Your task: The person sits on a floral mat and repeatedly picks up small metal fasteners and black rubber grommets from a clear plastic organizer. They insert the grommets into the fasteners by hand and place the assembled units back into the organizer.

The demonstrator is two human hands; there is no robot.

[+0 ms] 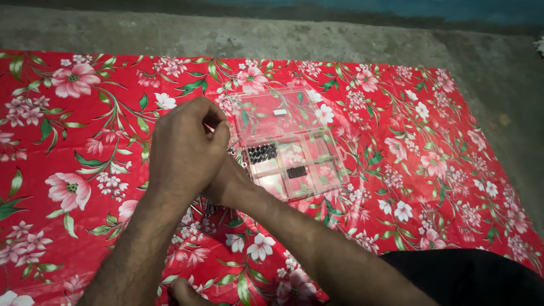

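Red flowered cloth (430,141), spread under everything as a work surface. Clear plastic box (289,141), open just right of the hands, compartments holding small dark parts. Left hand (184,150) curled over right hand (229,184), pinching something small and thin; item mostly hidden, cannot tell what.

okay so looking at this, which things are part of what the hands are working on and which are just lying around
In use:
- left hand, closed over something small; what the grip holds is hidden
- right hand, tucked under the left
- clear plastic compartment box, lid open
- small black parts in its compartments

Lying about:
- red floral plastic sheet
- grey concrete floor
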